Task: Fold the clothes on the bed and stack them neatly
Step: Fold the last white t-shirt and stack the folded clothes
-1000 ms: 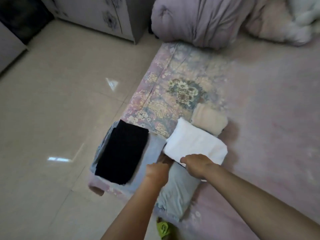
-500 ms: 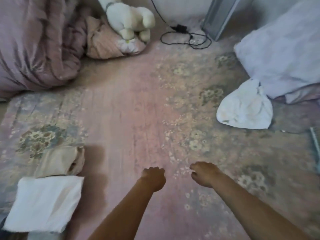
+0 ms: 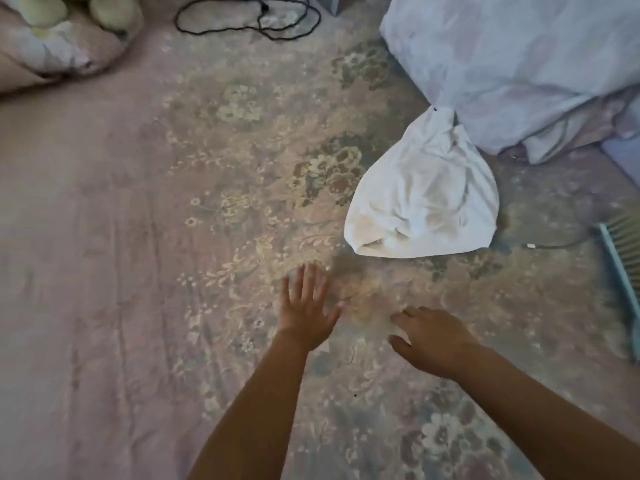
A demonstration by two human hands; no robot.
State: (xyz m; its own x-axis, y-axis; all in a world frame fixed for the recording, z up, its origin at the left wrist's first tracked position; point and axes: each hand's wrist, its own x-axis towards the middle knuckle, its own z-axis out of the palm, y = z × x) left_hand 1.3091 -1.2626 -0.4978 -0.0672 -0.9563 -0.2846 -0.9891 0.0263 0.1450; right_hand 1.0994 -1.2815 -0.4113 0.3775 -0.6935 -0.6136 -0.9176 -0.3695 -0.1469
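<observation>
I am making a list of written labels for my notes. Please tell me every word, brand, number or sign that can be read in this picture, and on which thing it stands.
None: no readable text shows anywhere.
White garment: plain, no print or tag visible.
Bedsheet: floral pattern only.
Black cable: no marking can be made out.

White garment [image 3: 426,199]: matt crumpled cloth (soft-looking); bedsheet [image 3: 214,188]: matt floral fabric.

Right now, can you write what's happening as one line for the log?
step: reaching for next garment | left hand: open, fingers spread | right hand: open, empty | crumpled white cloth garment: unfolded, untouched, on floral bedsheet
</observation>
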